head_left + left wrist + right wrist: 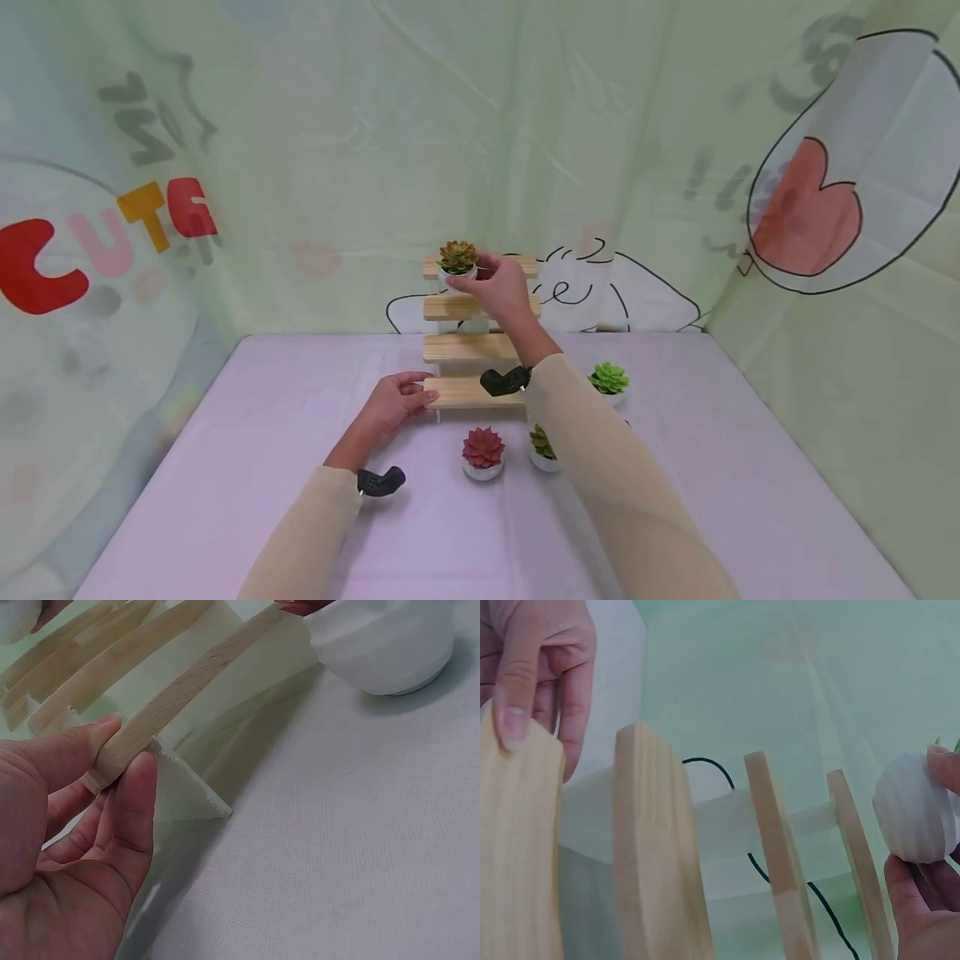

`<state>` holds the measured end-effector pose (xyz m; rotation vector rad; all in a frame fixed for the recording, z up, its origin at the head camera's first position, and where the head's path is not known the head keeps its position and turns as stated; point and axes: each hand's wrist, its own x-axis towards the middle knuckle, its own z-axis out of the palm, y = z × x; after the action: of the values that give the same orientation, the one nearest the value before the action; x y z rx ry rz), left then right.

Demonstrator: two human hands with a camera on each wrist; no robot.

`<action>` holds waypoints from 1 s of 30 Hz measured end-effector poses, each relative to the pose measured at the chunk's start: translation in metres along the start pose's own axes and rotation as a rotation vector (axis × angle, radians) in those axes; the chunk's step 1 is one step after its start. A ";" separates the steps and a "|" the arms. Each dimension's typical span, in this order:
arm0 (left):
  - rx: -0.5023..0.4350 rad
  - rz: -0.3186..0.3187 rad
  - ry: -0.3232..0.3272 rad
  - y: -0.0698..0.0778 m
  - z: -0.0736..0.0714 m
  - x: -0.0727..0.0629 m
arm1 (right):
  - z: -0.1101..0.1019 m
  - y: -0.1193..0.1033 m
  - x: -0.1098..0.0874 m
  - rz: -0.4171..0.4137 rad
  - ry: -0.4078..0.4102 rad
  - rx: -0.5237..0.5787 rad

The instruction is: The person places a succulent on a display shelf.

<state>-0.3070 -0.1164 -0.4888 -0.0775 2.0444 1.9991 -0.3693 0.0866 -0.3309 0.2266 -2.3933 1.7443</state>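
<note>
A tiered display stand with several pale wooden boards (472, 347) stands at the back of the table. My left hand (393, 404) pinches the left end of its lowest board (150, 716), thumb above and fingers below. My right hand (501, 287) grips a potted succulent (457, 257) with reddish-green leaves at the left part of the top board. Thumb and fingers hold its white ribbed pot (911, 810) in the right wrist view. A narrow gap shows there between pot and top board (859, 855).
In front of the stand sits a red succulent (483, 450) in a white pot. Right of it, a green-red succulent (543, 443) is partly hidden by my right sleeve. A bright green succulent (608, 379) stands farther right. A printed curtain (337, 167) hangs behind the table.
</note>
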 end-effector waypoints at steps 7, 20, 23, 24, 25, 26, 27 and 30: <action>0.000 -0.009 0.011 0.000 0.000 -0.002 | 0.007 -0.003 0.014 -0.027 0.020 -0.028; -0.015 -0.014 -0.011 0.000 -0.002 0.001 | 0.010 -0.008 0.035 0.007 0.029 -0.014; -0.020 -0.019 -0.009 0.000 -0.002 0.001 | 0.011 -0.007 0.038 0.012 0.034 -0.026; -0.021 -0.020 -0.009 0.000 -0.002 0.001 | 0.011 -0.007 0.039 0.013 0.040 -0.034; -0.022 -0.022 -0.008 0.000 -0.001 0.001 | 0.012 -0.007 0.040 0.013 0.047 -0.039; -0.020 -0.020 -0.009 0.000 -0.001 0.001 | 0.012 -0.006 0.040 0.015 0.053 -0.044; -0.020 -0.023 -0.009 0.000 -0.001 0.001 | 0.012 -0.006 0.041 0.016 0.058 -0.051; -0.023 -0.024 -0.009 0.001 -0.001 0.001 | 0.013 -0.005 0.041 0.012 0.074 -0.064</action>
<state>-0.3084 -0.1171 -0.4886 -0.0970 2.0057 2.0048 -0.4089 0.0720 -0.3209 0.1365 -2.3982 1.6481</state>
